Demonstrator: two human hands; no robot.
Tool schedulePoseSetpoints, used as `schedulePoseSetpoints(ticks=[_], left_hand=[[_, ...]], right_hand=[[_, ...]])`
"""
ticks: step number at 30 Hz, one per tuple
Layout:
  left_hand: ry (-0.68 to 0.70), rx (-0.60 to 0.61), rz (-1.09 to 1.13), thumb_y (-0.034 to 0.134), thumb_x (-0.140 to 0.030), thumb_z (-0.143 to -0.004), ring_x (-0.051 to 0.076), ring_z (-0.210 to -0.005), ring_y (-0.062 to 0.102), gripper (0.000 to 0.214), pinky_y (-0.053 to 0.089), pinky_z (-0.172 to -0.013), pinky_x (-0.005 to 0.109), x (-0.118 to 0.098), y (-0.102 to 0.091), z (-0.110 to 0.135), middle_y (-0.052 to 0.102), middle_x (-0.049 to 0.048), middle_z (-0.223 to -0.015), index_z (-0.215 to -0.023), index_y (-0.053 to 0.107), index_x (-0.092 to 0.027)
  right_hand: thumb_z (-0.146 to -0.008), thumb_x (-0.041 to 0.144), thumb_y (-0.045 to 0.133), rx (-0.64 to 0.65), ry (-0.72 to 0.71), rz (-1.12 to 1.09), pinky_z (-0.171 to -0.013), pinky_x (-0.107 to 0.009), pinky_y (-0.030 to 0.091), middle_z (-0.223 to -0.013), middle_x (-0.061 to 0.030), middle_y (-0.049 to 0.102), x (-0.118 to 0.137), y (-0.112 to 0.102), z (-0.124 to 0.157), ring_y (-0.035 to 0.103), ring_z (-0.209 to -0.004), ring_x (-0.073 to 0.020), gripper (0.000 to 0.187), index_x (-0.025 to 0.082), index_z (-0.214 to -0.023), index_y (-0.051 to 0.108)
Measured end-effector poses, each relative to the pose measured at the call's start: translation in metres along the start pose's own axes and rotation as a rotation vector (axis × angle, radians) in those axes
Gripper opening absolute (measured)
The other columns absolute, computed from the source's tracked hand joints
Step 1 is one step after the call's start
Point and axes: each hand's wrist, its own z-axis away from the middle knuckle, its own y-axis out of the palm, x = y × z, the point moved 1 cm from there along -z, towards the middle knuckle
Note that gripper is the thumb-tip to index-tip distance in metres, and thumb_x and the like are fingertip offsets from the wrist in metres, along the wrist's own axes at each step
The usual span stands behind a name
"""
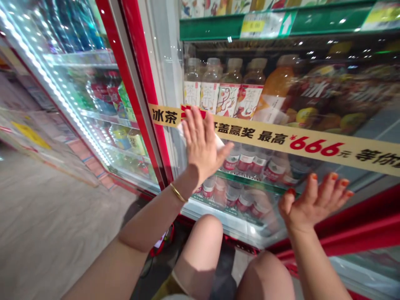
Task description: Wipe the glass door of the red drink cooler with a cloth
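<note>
White cloth [219, 141] lies flat against the glass door [368, 121] of a drinks fridge, pinned there under our left hand [203, 143]. That hand is opened flat, fingers straight and close together, thumb out to the side, and only the edges of the cloth show around it. It sits on the left end of a yellow banner [296, 143] stuck across the glass, just beside the red frame [140, 83].

Our right hand [312, 202] is lower and well to the right, open wide with the fingers spread and holding nothing. The palm faces the glass, but we cannot tell whether it touches.

Behind the door stand rows of bottles [225, 89]. A gold bracelet [178, 192] circles the left wrist, and our bare knees [200, 246] are bent below, near the bottom of the door.
</note>
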Motion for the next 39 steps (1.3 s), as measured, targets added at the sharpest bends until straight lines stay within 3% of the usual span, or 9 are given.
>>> schedulePoseSetpoints(ticks=[4,10,15,18,24,28,32,35,39], left_hand=[[0.414,0.102,0.046,0.059,-0.068,-0.101,0.027,-0.172,-0.017,0.108,-0.005,-0.141,0.057,0.000,0.002,0.045,-0.011,0.0057,-0.186,-0.175,-0.011,-0.032],[-0.278,-0.065,0.051,0.036,-0.059,-0.112,0.036,-0.172,-0.015,0.094,-0.008,-0.139,0.064,0.031,-0.002,0.012,-0.014,0.0220,-0.184,-0.172,-0.014,-0.007],[0.277,0.069,0.035,0.061,-0.071,-0.099,0.029,-0.174,-0.010,0.100,-0.001,-0.141,0.063,-0.017,0.017,0.075,-0.002,-0.0017,-0.187,-0.176,0.004,-0.043],[0.267,0.006,0.001,0.056,-0.062,-0.104,0.023,-0.173,-0.012,0.091,0.001,-0.144,0.051,0.005,0.013,0.113,-0.009,-0.0059,-0.186,-0.176,0.002,-0.043],[-0.135,-0.132,0.016,0.041,-0.053,-0.110,0.044,-0.173,0.001,0.095,0.009,-0.141,0.069,0.034,0.005,0.072,-0.009,0.0306,-0.182,-0.173,-0.012,-0.005],[0.069,-0.091,0.022,0.043,-0.075,-0.103,0.041,-0.174,0.001,0.106,0.005,-0.140,0.069,-0.008,0.025,0.097,0.002,0.0259,-0.184,-0.176,0.004,-0.008],[0.112,-0.079,-0.080,0.054,-0.061,-0.103,0.037,-0.174,0.000,0.097,0.003,-0.140,0.069,0.008,0.033,0.125,0.008,0.0171,-0.185,-0.177,0.009,-0.019],[-0.168,-0.176,-0.021,0.048,-0.055,-0.106,0.038,-0.173,-0.006,0.095,0.005,-0.140,0.071,0.030,0.023,0.089,-0.003,0.0202,-0.185,-0.177,-0.003,-0.017],[-0.197,-0.195,0.022,0.034,-0.074,-0.105,0.042,-0.173,-0.005,0.103,0.003,-0.138,0.074,-0.001,0.015,0.040,0.001,0.0247,-0.185,-0.176,-0.004,-0.011]], right_hand=[[-0.104,0.040,0.047,0.001,-0.010,0.023,-0.128,-0.084,0.021,-0.181,-0.0201,0.030,0.000,0.001,0.001,0.024,-0.168,-0.0493,0.073,0.019,-0.173,0.034],[-0.101,0.032,0.051,0.031,0.016,0.056,-0.128,-0.080,0.027,-0.181,-0.0194,0.029,0.001,0.001,0.001,0.025,-0.168,-0.0481,0.078,0.021,-0.175,0.029],[-0.098,0.031,0.055,0.007,0.025,0.052,-0.128,-0.081,0.027,-0.181,-0.0176,0.031,0.003,0.000,0.001,0.029,-0.166,-0.0490,0.080,0.023,-0.174,0.032],[-0.097,0.031,0.058,-0.005,0.063,0.033,-0.130,-0.079,0.027,-0.180,-0.0152,0.034,0.006,0.001,0.002,0.032,-0.165,-0.0480,0.080,0.026,-0.174,0.035],[-0.101,0.033,0.059,-0.041,0.085,0.011,-0.133,-0.073,0.028,-0.179,-0.0107,0.037,0.010,0.003,-0.002,0.035,-0.166,-0.0427,0.077,0.030,-0.174,0.035],[-0.101,0.035,0.062,-0.066,0.088,-0.031,-0.136,-0.067,0.026,-0.179,-0.0060,0.038,0.013,0.001,-0.008,0.037,-0.165,-0.0392,0.075,0.032,-0.172,0.038],[-0.100,0.035,0.063,-0.085,0.130,-0.067,-0.136,-0.068,0.027,-0.178,-0.0028,0.040,0.016,0.001,-0.010,0.040,-0.164,-0.0393,0.075,0.036,-0.171,0.039],[-0.100,0.036,0.064,-0.097,0.141,-0.084,-0.137,-0.066,0.028,-0.177,-0.0003,0.041,0.017,0.002,-0.009,0.041,-0.163,-0.0384,0.074,0.037,-0.170,0.041],[-0.100,0.036,0.063,-0.103,0.140,-0.095,-0.136,-0.068,0.028,-0.176,-0.0005,0.042,0.017,0.002,-0.009,0.042,-0.162,-0.0390,0.074,0.037,-0.170,0.041]])
